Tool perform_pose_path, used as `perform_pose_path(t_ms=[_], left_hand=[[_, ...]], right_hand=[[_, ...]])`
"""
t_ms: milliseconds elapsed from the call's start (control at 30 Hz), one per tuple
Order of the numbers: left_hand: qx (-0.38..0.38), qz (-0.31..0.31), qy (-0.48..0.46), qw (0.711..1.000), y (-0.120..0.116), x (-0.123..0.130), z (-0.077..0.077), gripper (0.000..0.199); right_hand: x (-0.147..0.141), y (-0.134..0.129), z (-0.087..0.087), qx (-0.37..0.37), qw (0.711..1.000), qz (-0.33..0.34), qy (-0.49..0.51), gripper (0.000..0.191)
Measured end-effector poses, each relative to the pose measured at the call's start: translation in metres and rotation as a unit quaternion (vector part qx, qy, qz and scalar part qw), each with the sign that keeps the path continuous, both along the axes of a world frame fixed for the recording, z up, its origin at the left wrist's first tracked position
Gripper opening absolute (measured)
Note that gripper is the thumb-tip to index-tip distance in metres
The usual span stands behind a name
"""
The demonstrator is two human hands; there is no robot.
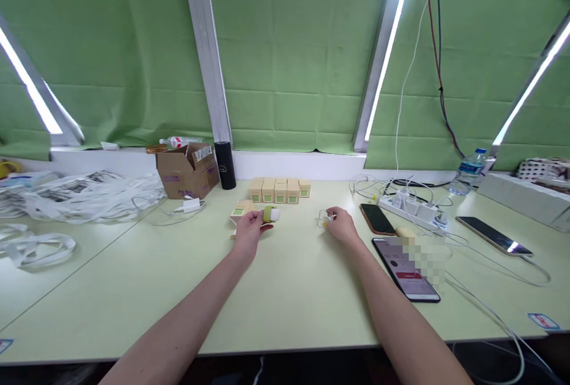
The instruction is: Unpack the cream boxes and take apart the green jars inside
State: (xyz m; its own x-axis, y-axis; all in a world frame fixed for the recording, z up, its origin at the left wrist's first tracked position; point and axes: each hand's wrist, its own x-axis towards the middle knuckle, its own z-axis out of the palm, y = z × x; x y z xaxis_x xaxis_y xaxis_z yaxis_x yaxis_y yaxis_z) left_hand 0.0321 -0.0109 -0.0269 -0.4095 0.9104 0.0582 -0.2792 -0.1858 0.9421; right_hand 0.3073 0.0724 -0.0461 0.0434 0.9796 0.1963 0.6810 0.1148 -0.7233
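Green fabric blinds [285, 58] hang behind a pale, smooth-topped table [294, 308], on which all items noted below are located. My left hand [250, 227] is closed, thumb and fingers pinching a small, rounded white-and-green piece [270, 214] just above or on the tabletop; contact with the surface cannot be confirmed. Partly hidden behind that hand is a tan cardboard carton with a green label [240, 210]. My right hand [342, 224] is mostly curled, fingertips drawn together at the edge of a small, clear transparent piece [322, 219]; I cannot tell whether they grip it or only touch it. Farther back, between the hands, stands a row of small tan boxes with green labels [280, 191].

Step in hand, in my judgement: handling the two small pieces, one per hand, held well apart. Any next move calls for a light, secure pinch on the clear piece, which looks easy to lose sight of, and a steady left hold.
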Motion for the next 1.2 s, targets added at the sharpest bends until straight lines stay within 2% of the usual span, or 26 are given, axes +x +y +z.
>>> perform_pose_path(t_ms=[167,367,433,533,600,667,800,900,1067,1200], left_hand=[[0.001,-0.004,-0.001,1.0,0.0,0.0,-0.001,0.028],[0.004,-0.012,-0.01,1.0,0.0,0.001,0.0,0.029],[0.004,-0.017,-0.017,1.0,0.0,0.001,0.0,0.028],[0.0,-0.034,-0.028,0.999,0.0,0.003,0.001,0.024],[-0.005,-0.052,-0.034,0.998,-0.001,0.004,0.002,0.021],[-0.011,-0.07,-0.039,0.997,-0.004,0.005,0.004,0.018],[-0.021,-0.109,-0.039,0.993,-0.011,0.009,0.008,0.011],[-0.032,-0.14,-0.033,0.989,-0.015,0.011,0.01,0.011],[-0.052,-0.194,-0.024,0.979,-0.018,0.014,0.009,0.009],[-0.067,-0.23,-0.028,0.971,-0.022,0.015,0.011,0.008]], right_hand=[[-0.002,0.002,-0.004,-0.009,0.999,-0.007,-0.031,0.052],[-0.003,-0.003,-0.003,0.013,0.999,-0.008,-0.05,0.07],[-0.005,-0.007,0.001,0.05,0.997,-0.018,-0.048,0.076],[-0.016,-0.02,0.007,0.174,0.985,-0.012,-0.018,0.072],[-0.027,-0.033,0.012,0.262,0.964,0.039,-0.005,0.066],[-0.041,-0.049,0.016,0.326,0.938,0.12,-0.012,0.062],[-0.065,-0.077,0.021,0.385,0.885,0.261,-0.025,0.066],[-0.072,-0.086,0.022,0.377,0.877,0.298,-0.006,0.069],[-0.072,-0.083,0.019,0.36,0.879,0.313,0.028,0.066],[-0.073,-0.083,0.018,0.358,0.869,0.337,0.051,0.06]])
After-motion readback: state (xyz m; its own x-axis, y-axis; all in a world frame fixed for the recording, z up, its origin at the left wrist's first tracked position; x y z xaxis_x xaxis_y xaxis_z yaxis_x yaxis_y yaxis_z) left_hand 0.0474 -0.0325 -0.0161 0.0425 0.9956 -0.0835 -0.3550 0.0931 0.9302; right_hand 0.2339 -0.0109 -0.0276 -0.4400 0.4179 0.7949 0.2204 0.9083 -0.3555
